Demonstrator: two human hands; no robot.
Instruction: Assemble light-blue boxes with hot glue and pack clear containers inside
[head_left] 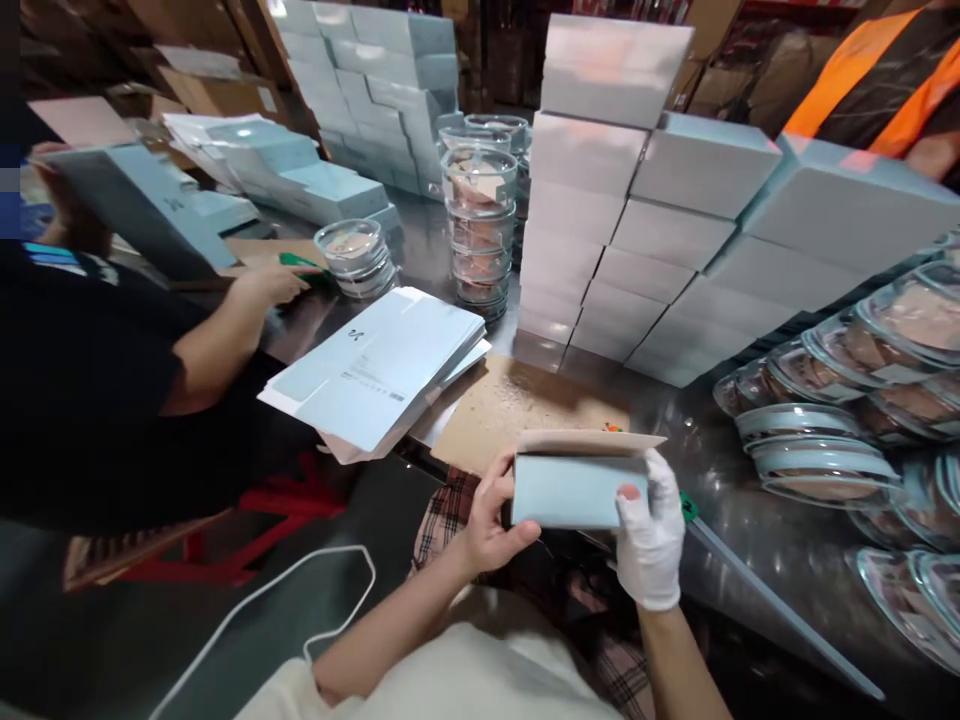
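Note:
Both my hands hold a small pale blue carton point(571, 488) in front of me, its top flap folded open and pointing away. My bare left hand point(491, 520) grips the carton's left end. My right hand point(652, 530), in a white glove with the fingertip cut away, grips its right end. Just beyond the carton lies a brown cardboard sheet point(510, 405) on the steel table point(757, 530). A stack of flat, unfolded blue cartons point(379, 365) lies to the left of it.
Stacks of closed pale boxes point(637, 210) rise behind the cardboard. Glass bowls with lids point(847, 400) lie stacked at the right, more point(478, 220) stand at the centre back. A person in black at the left holds a flat carton point(142, 205). A person in an orange vest point(885, 80) stands at the far right.

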